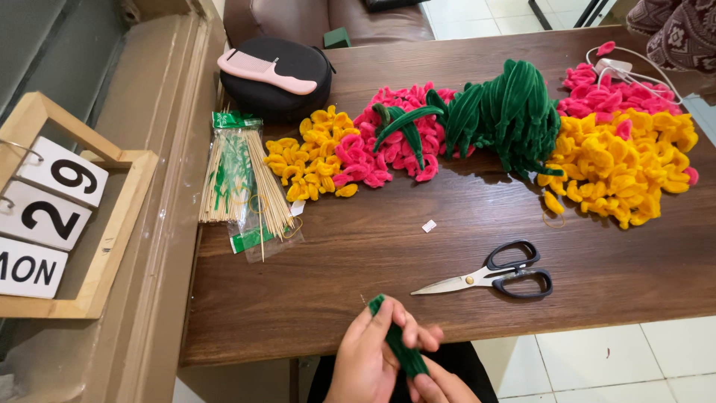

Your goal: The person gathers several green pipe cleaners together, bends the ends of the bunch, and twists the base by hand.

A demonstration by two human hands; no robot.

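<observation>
A: Listing item one — green fuzzy stick (397,342), slim, dark green, wrapped in pipe-cleaner pile.

B: Location and grip?

A: Held at the table (447,246) edge. Left hand (369,358) curled around its middle, thumb over it; right hand (440,386) pinching the lower end.

B: Axis?

A: Diagonal — upper tip pointing away and to the left, lower end toward the person.

B: Nearby stock?

A: Scissors (496,276) just beyond the right hand, blades shut; skewer packet (242,179) far beyond the left; green (507,112), yellow (619,160) and pink (395,138) pieces well beyond both.
</observation>
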